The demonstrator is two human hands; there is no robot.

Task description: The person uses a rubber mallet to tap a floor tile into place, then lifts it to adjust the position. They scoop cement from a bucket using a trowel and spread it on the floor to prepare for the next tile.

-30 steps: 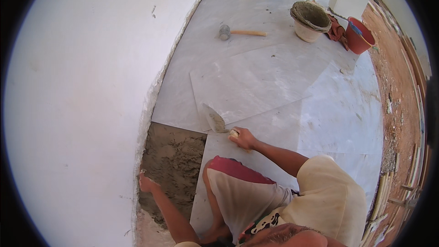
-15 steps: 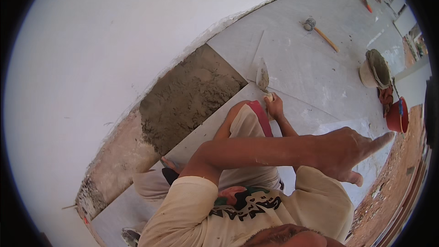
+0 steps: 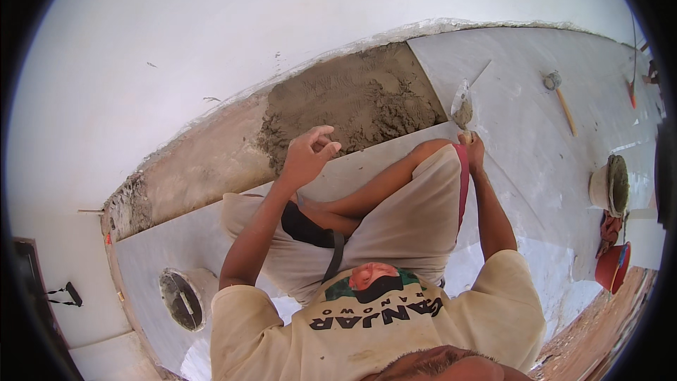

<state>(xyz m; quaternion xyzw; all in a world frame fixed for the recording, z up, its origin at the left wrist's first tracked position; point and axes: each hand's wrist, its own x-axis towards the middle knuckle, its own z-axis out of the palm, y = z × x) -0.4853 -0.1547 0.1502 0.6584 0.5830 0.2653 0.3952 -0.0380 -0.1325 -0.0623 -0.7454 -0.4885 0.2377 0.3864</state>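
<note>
My right hand (image 3: 473,151) grips the handle of a pointed trowel (image 3: 462,102), beside my bent knee. The trowel's blade carries some grey mortar and points toward the wall. My left hand (image 3: 307,155) hangs in the air with loosely bent fingers apart and nothing in them. Below and beyond it lies a bed of wet mortar (image 3: 352,95), rough on its near side, in the strip between the wall and the laid grey tiles (image 3: 522,113).
Farther right lie a mallet (image 3: 562,102) with a wooden handle, a mortar-caked bucket (image 3: 600,187) and a red bucket (image 3: 611,268). Another bucket (image 3: 204,289) stands at my left. Bare rough floor (image 3: 204,144) continues left of the mortar. A white wall (image 3: 211,35) rises behind.
My left arm has swung back from pointing across to the right and is now near the mortar on the left. The view has turned left. My right hand keeps the trowel.
</note>
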